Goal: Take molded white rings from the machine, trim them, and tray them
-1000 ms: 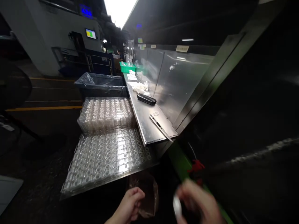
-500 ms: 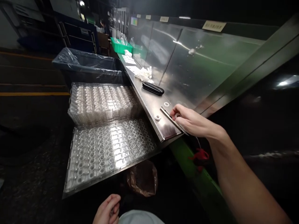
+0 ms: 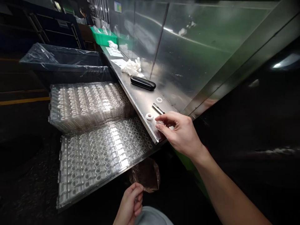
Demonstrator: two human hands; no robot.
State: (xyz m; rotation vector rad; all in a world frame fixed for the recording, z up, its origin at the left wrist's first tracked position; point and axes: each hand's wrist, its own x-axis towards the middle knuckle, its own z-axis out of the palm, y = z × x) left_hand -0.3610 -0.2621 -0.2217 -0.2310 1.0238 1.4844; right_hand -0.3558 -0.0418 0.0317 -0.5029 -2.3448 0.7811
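My right hand [image 3: 180, 132] hangs over the front corner of a steel shelf [image 3: 142, 103], its fingertips at the shelf's edge, close to a white plastic ring [image 3: 149, 116]. Another white ring [image 3: 159, 100] lies farther back. A metal utility knife [image 3: 158, 108] lies partly hidden beneath my fingers. Nothing is clearly held in that hand. Below the shelf, my left hand [image 3: 130, 200] is curled shut beside a brownish plastic bag [image 3: 146, 175], over grey cloth [image 3: 151, 217] at my lap.
Two clear trays of small rings [image 3: 103, 159] sit left of the shelf, before a plastic-lined bin [image 3: 63, 59]. On the shelf lie a black case [image 3: 142, 83] and white gloves [image 3: 132, 67]. A green crate [image 3: 103, 36] and a distant person [image 3: 83, 12] stand beyond.
My right hand has moved off the knife toward the near ring, and the view has swung left. My left hand has risen toward the bag.
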